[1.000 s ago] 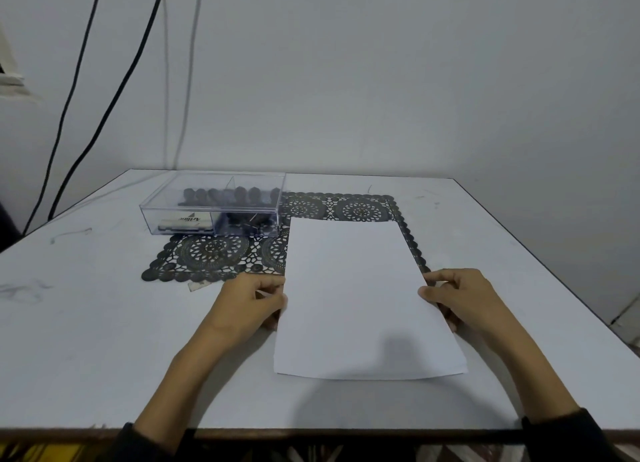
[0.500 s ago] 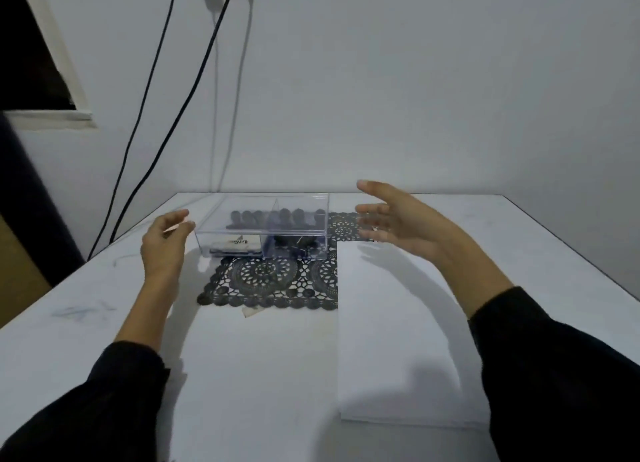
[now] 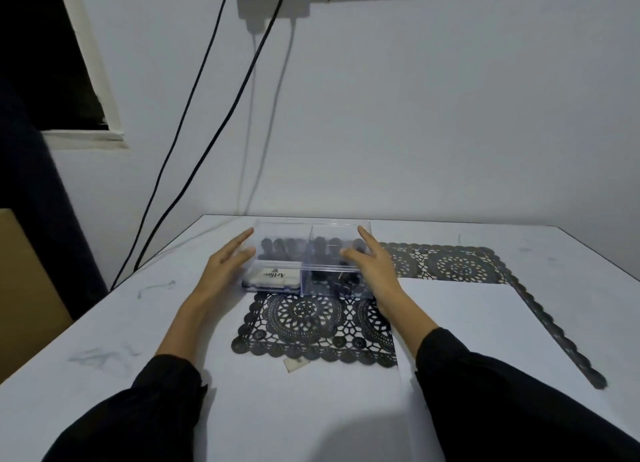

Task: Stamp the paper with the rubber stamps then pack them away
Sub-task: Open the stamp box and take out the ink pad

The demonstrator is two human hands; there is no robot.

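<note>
A clear plastic box [image 3: 311, 233] stands at the far side of the white table, partly on a black lace mat. Inside it I see several dark rubber stamps [image 3: 287, 245] in a row and a white ink pad [image 3: 275, 275] at the front left. My left hand [image 3: 225, 265] lies against the box's left side with straight fingers. My right hand [image 3: 372, 264] lies against its right side, fingers straight, thumb on the front wall. The white paper [image 3: 467, 330] lies flat to the right, under my right forearm.
The black lace mat [image 3: 311, 319] spreads under the box and the paper. A small pale scrap [image 3: 295, 363] lies at the mat's front edge. Black cables [image 3: 194, 170] hang down the wall behind the table's left corner. A brown surface [image 3: 20, 288] stands left of the table.
Both hands left the paper's edges, rose, then came down on either side of the clear box. My view has lifted and turned towards the box.
</note>
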